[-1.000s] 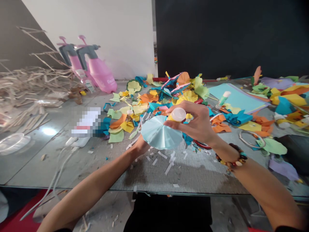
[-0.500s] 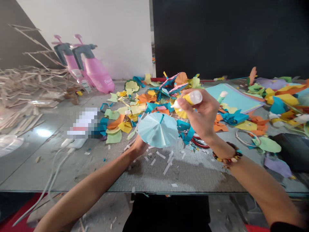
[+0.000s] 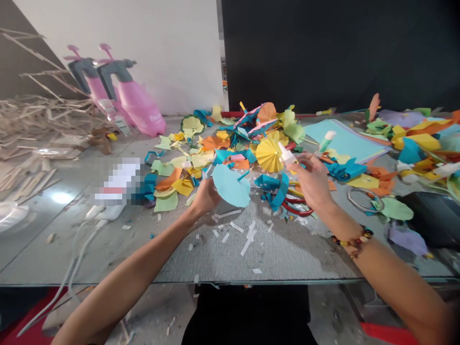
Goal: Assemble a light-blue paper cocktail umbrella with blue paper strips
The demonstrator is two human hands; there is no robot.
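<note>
My left hand [image 3: 206, 195] is closed behind a light blue paper umbrella [image 3: 230, 186], its canopy tilted to the right. A short blue tip pokes out of the canopy's middle; the handle side is hidden. In my right hand [image 3: 313, 178] is a small glue bottle [image 3: 287, 154], its white nozzle pointing up and left. The palm and fingers cover most of the bottle. Just left of the bottle lies a yellow pleated paper umbrella [image 3: 269, 154]. Blue paper scraps [image 3: 269, 183] and red-handled scissors [image 3: 298, 207] lie below my right hand.
Coloured paper pieces [image 3: 168, 201] cover the table's middle. Pink spray bottles [image 3: 140, 105] and thin wooden sticks [image 3: 43, 120] stand or lie at left. A blurred-screen phone [image 3: 118, 182] has cables. Light blue sheets [image 3: 341, 139], a glue stick [image 3: 327, 141] and a tape ring [image 3: 364, 200] lie right.
The umbrella has turned from facing me to tilting right. My right hand has lowered slightly and moved right, turning the glue bottle so its nozzle points up instead of down-left.
</note>
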